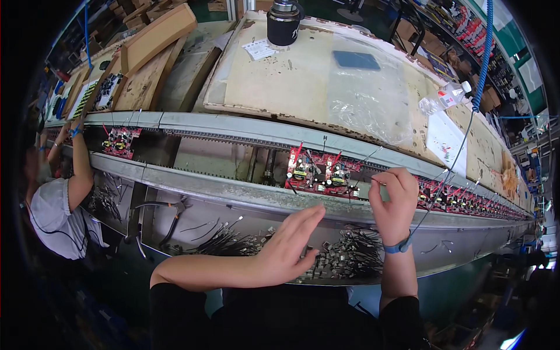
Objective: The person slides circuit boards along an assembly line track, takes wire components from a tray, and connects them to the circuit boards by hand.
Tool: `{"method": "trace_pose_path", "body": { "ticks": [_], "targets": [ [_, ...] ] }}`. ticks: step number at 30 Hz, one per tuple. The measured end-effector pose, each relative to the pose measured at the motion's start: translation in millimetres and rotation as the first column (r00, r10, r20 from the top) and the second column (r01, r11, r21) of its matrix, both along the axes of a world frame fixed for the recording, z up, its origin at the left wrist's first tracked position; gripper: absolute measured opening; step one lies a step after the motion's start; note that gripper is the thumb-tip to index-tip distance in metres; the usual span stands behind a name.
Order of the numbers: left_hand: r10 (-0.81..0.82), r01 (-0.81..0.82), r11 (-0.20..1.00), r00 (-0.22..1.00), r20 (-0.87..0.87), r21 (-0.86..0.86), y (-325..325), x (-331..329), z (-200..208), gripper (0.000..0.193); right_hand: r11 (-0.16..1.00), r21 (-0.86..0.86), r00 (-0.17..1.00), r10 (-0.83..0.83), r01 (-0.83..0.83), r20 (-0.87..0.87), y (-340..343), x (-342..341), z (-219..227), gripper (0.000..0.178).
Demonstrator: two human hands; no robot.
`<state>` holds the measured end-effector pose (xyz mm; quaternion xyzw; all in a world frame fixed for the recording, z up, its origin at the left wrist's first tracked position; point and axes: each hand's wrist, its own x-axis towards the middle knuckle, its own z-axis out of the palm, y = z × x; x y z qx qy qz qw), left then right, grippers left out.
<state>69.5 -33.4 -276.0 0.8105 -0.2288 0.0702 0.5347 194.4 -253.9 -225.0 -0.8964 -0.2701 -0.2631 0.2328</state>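
My left hand [289, 248] hovers over the near tray's edge, its fingers stretched out and its thumb apart, holding nothing. Beneath and beside it lie black wire leads [230, 240] and a heap of small metal-ended parts with black wires [344, 252]. My right hand [396, 201] is raised at the rail with thumb and forefinger curled into a pinch; what is in it, if anything, is too small to make out. Just left of those fingers, two red circuit boards [300, 172] with upright components and red and black wires sit side by side on the conveyor.
Pliers [173, 219] lie in the metal tray [154, 233]. Beyond the conveyor rail [233, 129] stands a worn table [256, 81] with a dark flask [284, 26] and a plastic bottle [446, 98]. A cord runs from my wrist strap [398, 245]. A co-worker [58, 204] works at left.
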Motion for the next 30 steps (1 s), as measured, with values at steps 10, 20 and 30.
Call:
{"method": "trace_pose_path", "body": {
  "ticks": [10,20,30],
  "targets": [
    [-0.103,0.102,0.994,0.995,0.017,0.043,-3,0,-3,0.049,0.996,-0.004,0.992,0.092,-0.093,-0.085,21,1,-34,0.014],
    [-0.144,0.143,0.989,0.99,0.01,0.036,-5,-8,-4,0.035,0.995,-0.064,0.99,0.062,-0.07,-0.127,28,6,-40,0.012],
    [-0.159,0.159,0.987,0.987,0.011,0.022,-6,-11,-4,0.032,0.993,-0.08,0.988,0.07,-0.082,-0.138,30,5,-42,0.012]
  ]
}}
